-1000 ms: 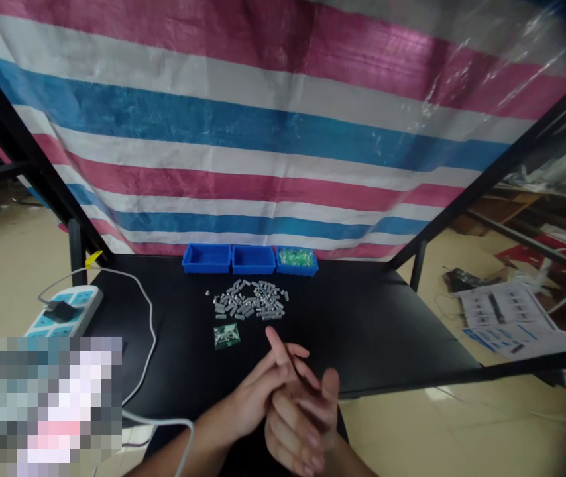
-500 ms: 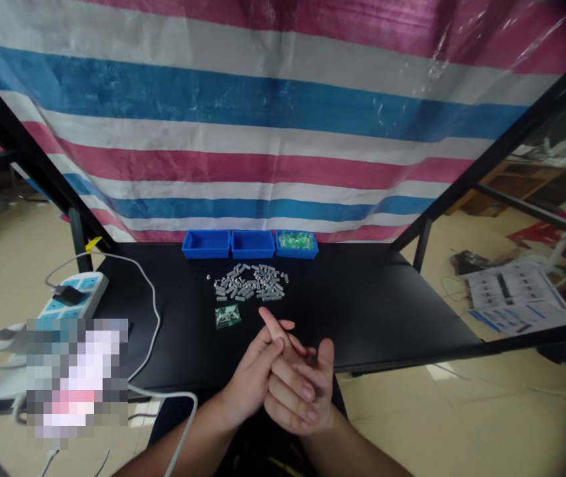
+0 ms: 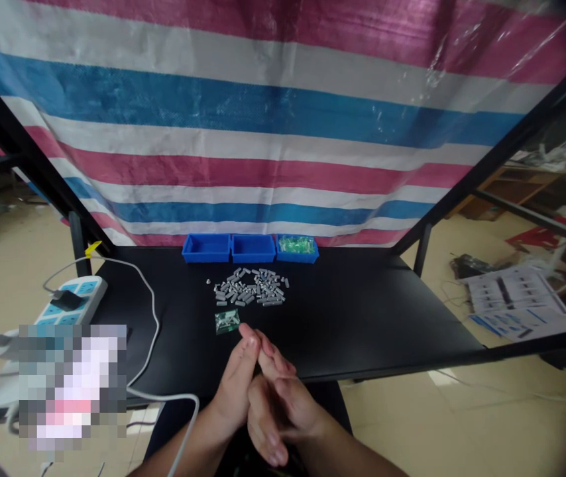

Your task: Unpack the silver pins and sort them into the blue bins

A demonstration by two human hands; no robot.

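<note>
Above the table's front edge, my left hand [image 3: 238,384] and my right hand [image 3: 295,397] press against each other, with no object visible between them. The fingers of my left hand reach across toward the right palm; part of them is hidden. Just beyond the fingertips lies a small clear packet [image 3: 227,321] with pale pieces inside. Behind it, many small grey metal cylinders [image 3: 270,289] are spread on the black table [image 3: 362,318]. Three blue bins stand at the back: the left bin [image 3: 207,248] and middle bin [image 3: 253,249] look empty, the right bin [image 3: 297,248] holds green-and-clear packets.
A white power strip [image 3: 84,295] with a black plug and grey cables lies on the left, beside a pixelated area. A striped sheet [image 3: 273,112] hangs behind the table between black frame posts. Papers [image 3: 511,298] are off to the right.
My hands have shifted slightly left and changed their clasp: the raised finger and thumb have come down, and the fingers are now closer together. The view has tilted slightly upward.
</note>
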